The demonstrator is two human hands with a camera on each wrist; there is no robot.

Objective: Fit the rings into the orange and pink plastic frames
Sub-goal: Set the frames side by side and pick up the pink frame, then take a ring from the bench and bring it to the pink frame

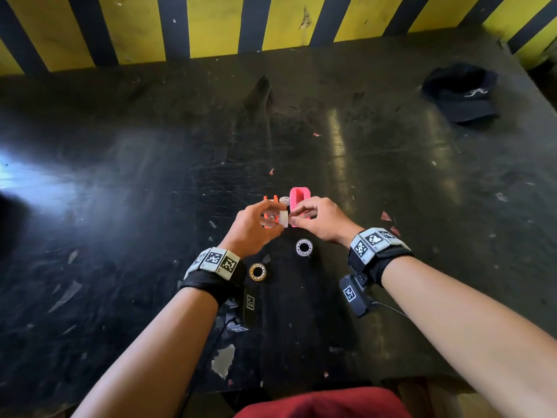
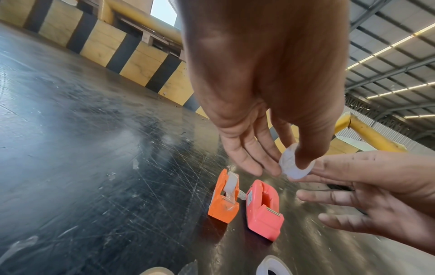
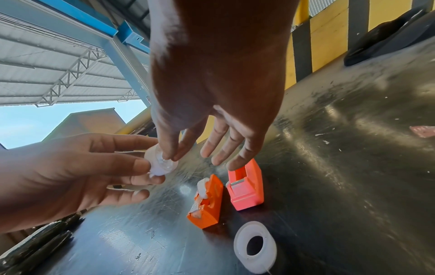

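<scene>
Setting: industrial shed or factory floor, semi-open.

Evidence: a barrier painted in yellow and black hazard stripes runs along the far edge of the worktable, whose black top is heavily scratched, scuffed and flecked with residue. The wrist views show a corrugated metal roof on steel lattice trusses, with strip lights running in rows beneath it. Yellow-painted pipework runs behind the barrier. Blue-painted steel framing edges the roof, and beyond it are open sky and the upper part of another building. A dark cap lies on the table's far right corner.
</scene>
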